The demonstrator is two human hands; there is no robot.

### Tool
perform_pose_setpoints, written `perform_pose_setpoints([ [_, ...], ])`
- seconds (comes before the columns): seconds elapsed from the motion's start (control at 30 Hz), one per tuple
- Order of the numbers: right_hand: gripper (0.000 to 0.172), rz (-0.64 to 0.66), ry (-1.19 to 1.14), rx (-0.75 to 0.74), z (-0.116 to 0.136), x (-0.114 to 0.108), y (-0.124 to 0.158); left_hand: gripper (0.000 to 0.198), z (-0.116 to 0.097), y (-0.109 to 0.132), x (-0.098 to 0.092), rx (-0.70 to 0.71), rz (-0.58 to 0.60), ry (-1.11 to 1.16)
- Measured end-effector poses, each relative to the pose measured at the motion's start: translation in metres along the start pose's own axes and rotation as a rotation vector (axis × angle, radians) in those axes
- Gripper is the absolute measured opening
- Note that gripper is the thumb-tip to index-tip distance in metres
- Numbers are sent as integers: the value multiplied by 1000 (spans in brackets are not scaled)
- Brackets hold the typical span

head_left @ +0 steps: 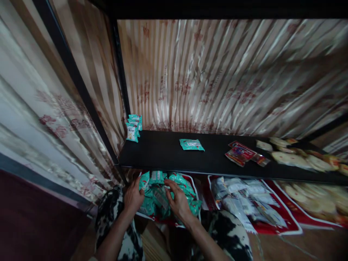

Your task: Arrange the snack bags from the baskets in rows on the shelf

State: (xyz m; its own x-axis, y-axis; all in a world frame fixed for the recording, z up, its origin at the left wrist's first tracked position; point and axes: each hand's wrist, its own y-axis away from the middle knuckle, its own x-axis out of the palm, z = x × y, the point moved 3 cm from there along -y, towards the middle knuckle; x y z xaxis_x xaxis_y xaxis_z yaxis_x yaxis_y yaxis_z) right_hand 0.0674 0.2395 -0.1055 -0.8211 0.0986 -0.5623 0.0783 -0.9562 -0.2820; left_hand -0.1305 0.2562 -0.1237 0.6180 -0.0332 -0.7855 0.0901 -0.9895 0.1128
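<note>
Both my hands reach into a pile of teal snack packets (pixel 187 188) in a red-and-white box below a black shelf (pixel 163 156). My left hand (pixel 133 197) curls its fingers around packets at the pile's left side. My right hand (pixel 178 201) lies over the middle of the pile, fingers bent on the packets. On the shelf a single teal packet (pixel 191 144) lies flat. Several teal packets (pixel 133 127) stand upright in the shelf's far left corner.
Red packets (pixel 240 153) and pale round snacks (pixel 296 157) lie on the shelf's right part. Below, a box of white packets (pixel 244 199) and another of pale snacks (pixel 315 199) sit to the right. A striped curtain hangs behind and at left.
</note>
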Motion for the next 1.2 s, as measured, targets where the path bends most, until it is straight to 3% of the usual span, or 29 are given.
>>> perform_pose_setpoints([
  [0.17,33,31,24,-65,15,4,-14,52,-2,-1,-32,-75,-27,193],
  [0.3,36,16,23,-95,28,4,-27,47,-7,-9,-53,-96,-46,579],
  [0.47,48,-97,-72,95,28,7,-39,33,-19,-9,-65,-228,13,1241],
  [0.63,51,68,-548,417,31,23,-47,25,-28,-8,-60,-389,14,1575],
  [0.8,51,183,-768,524,50,34,-57,23,-28,-9,-40,-380,19,1641],
  [0.97,51,155,-873,555,52,47,-74,31,-20,-18,-26,-383,-24,1572],
  [1.2,42,56,-871,431,35,61,-122,40,-18,-55,-30,-315,-80,1464],
])
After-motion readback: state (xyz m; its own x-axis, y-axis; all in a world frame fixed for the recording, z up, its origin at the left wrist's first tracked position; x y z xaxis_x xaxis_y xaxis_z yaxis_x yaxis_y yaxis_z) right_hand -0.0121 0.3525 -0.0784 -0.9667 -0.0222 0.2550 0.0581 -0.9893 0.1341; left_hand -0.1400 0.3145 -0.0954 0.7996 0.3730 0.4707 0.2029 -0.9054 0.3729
